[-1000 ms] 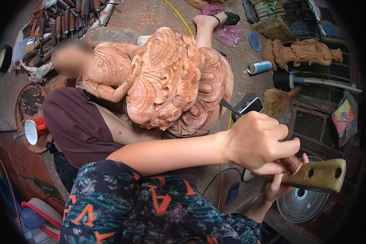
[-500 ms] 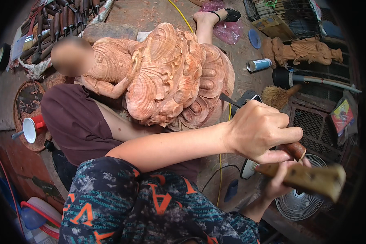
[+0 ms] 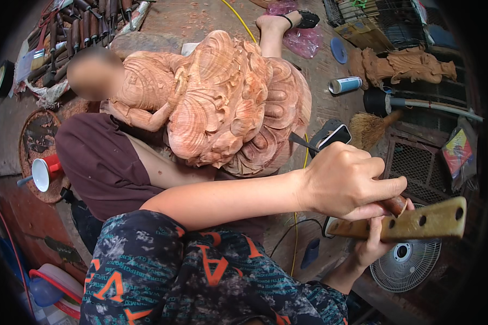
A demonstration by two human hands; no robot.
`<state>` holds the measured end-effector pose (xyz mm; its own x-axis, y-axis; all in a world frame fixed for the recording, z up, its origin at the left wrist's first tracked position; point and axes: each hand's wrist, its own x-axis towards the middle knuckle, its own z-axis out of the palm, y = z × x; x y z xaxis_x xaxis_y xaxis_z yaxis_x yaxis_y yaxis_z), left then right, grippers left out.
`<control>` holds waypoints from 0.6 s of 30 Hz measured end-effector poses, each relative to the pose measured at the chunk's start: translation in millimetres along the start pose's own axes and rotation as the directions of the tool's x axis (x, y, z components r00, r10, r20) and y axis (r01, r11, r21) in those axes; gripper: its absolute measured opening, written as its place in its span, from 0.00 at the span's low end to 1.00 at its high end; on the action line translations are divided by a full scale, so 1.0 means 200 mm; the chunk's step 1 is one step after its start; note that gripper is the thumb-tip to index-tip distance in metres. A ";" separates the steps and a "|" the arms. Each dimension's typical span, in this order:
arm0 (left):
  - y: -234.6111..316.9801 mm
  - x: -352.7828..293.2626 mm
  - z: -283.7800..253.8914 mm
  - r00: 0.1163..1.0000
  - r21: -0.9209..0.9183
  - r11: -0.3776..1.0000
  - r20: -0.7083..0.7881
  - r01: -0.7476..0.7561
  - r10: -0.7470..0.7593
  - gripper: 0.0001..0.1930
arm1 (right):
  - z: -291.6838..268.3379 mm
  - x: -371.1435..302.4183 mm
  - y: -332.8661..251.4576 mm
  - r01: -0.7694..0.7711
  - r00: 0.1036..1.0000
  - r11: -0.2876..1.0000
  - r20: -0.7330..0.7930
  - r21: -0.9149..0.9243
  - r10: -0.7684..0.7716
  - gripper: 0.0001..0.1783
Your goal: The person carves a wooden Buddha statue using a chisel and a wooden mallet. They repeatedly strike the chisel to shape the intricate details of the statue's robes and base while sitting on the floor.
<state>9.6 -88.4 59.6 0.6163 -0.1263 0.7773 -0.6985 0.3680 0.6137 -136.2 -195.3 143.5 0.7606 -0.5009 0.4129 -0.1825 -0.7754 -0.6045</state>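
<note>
A large carved wooden figure (image 3: 217, 108) lies on its side across the floor, with ruffled folds and petal shapes at its base. My left hand (image 3: 347, 181) is closed around the handle of a chisel (image 3: 308, 144). The dark blade points toward the petals at the base; whether it touches the wood I cannot tell. Below it, my right hand (image 3: 370, 246) grips a flat wooden mallet (image 3: 423, 221) with dark round spots along its face. The mallet lies close by the chisel's butt end, and contact between them is unclear.
Several carving tools (image 3: 87, 27) lie at the upper left. A red mug (image 3: 47, 169) stands on a chip-strewn round tray. To the right are a phone (image 3: 336, 136), a hand broom (image 3: 371, 127), a spray can (image 3: 345, 85), a smaller carving (image 3: 406, 67) and a fan (image 3: 404, 268).
The mallet, blurred before, is now sharp and has swung up toward the chisel's butt end, lying more level. The chisel blade has shifted slightly left and down, uncovering more of the phone.
</note>
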 end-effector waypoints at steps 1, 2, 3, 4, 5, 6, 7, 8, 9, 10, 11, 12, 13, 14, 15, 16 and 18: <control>0.00 0.00 -0.01 1.000 -0.008 1.000 -0.007 -0.005 0.005 0.24 | 0.00 0.00 -0.02 -0.043 0.997 0.999 -0.064 0.020 0.044 0.42; 0.00 0.00 -0.02 1.000 -0.015 1.000 -0.013 -0.010 0.010 0.26 | -0.01 -0.01 -0.02 -0.076 0.994 0.993 -0.072 0.086 0.083 0.41; -0.01 0.00 -0.02 1.000 -0.023 1.000 -0.020 -0.015 0.015 0.28 | -0.02 -0.01 -0.01 -0.029 0.998 0.999 -0.063 0.040 0.032 0.40; -0.01 -0.01 -0.03 0.999 -0.036 0.999 -0.033 -0.021 0.019 0.29 | -0.04 -0.01 0.00 0.020 0.998 1.000 -0.055 -0.006 -0.020 0.39; -0.02 -0.01 -0.03 0.999 -0.048 0.999 -0.046 -0.026 0.024 0.30 | -0.05 -0.01 0.05 0.153 0.988 0.975 -0.010 -0.158 -0.157 0.38; -0.02 -0.02 -0.03 0.998 -0.060 0.998 -0.060 -0.032 0.029 0.30 | -0.05 -0.01 0.08 0.285 0.958 0.910 0.055 -0.300 -0.282 0.36; -0.02 -0.02 -0.04 0.998 -0.064 0.997 -0.050 -0.036 0.033 0.30 | -0.05 -0.06 0.09 0.299 0.953 0.847 0.186 -0.439 -0.240 0.33; -0.02 -0.02 -0.04 0.998 -0.069 0.997 -0.041 -0.039 0.036 0.30 | -0.08 -0.07 0.09 0.238 0.967 0.888 0.182 -0.392 -0.179 0.32; -0.02 -0.02 -0.05 0.999 -0.074 0.996 -0.033 -0.042 0.040 0.31 | -0.11 -0.07 0.09 0.175 0.976 0.923 0.181 -0.344 -0.118 0.32; -0.02 -0.02 -0.05 0.998 -0.081 0.996 -0.034 -0.049 0.046 0.30 | -0.06 -0.06 0.08 0.232 0.973 0.944 0.059 -0.233 -0.225 0.25; -0.03 -0.02 -0.04 0.998 -0.087 0.995 -0.034 -0.055 0.052 0.30 | -0.05 -0.07 0.09 0.236 0.972 0.936 0.063 -0.262 -0.227 0.21; -0.03 -0.03 -0.03 0.998 -0.094 0.994 -0.035 -0.061 0.058 0.30 | -0.03 -0.09 0.10 0.237 0.971 0.927 0.066 -0.291 -0.228 0.17; -0.02 -0.02 -0.03 0.997 -0.063 0.996 -0.050 -0.061 0.058 0.29 | -0.04 -0.12 0.13 0.187 0.982 0.932 0.093 -0.311 -0.166 0.15; -0.02 -0.02 -0.03 0.996 -0.032 0.998 -0.065 -0.062 0.059 0.28 | -0.06 -0.12 0.12 0.084 0.992 0.968 0.113 -0.238 -0.058 0.14; 0.00 -0.02 -0.02 0.995 -0.001 0.998 -0.078 -0.061 0.061 0.28 | -0.08 -0.13 0.10 -0.030 0.990 0.984 0.134 -0.174 0.054 0.13; 0.02 -0.02 -0.01 0.996 0.093 0.994 -0.067 -0.060 0.066 0.27 | -0.07 -0.11 0.07 -0.041 0.987 0.990 0.150 -0.136 0.061 0.15; 0.07 -0.01 0.01 0.996 0.278 0.959 -0.042 -0.058 0.073 0.27 | -0.01 -0.09 0.06 0.005 0.995 0.998 0.104 -0.056 0.000 0.22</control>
<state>-2.0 -85.1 66.2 0.5788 -0.0602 0.8132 -0.8066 0.1046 0.5818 -153.1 -196.5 131.6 0.8213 -0.4585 0.3395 -0.2131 -0.7985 -0.5630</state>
